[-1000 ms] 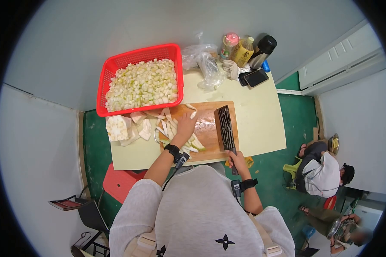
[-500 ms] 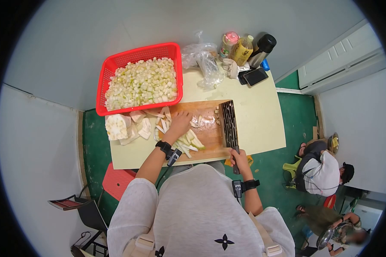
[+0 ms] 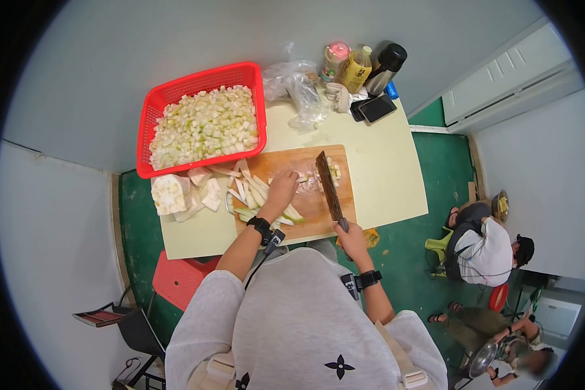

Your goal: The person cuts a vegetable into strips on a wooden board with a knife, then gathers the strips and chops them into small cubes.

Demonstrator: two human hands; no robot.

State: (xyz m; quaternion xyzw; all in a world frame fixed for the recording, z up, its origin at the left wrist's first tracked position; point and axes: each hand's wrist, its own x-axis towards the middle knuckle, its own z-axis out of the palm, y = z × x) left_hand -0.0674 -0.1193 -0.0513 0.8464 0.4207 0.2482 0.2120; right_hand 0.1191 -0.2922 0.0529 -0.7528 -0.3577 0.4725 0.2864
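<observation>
Pale-yellow desk (image 3: 390,175) against a grey wall (image 3: 195,39), viewed from above. Left hand (image 3: 283,190): closed over a pale vegetable strip (image 3: 302,179), one end exposed toward the cleaver. Right hand (image 3: 352,239): clenched around the handle of a broad, dark metal cleaver (image 3: 328,185), seen nearly edge-on over the brown wooden cutting board (image 3: 315,208); contact cannot be told. For good control, guiding fingertips should be curled back, the cleaver upright, each advance short and even. Small pale cubes (image 3: 335,170) lie right of the cleaver; longer white-green strips (image 3: 257,190), left. Beyond the board, far left: a red perforated plastic basket (image 3: 260,117) of diced pieces (image 3: 205,123). Green floor (image 3: 403,273) surrounds the desk; two people (image 3: 491,257) appear at right.
</observation>
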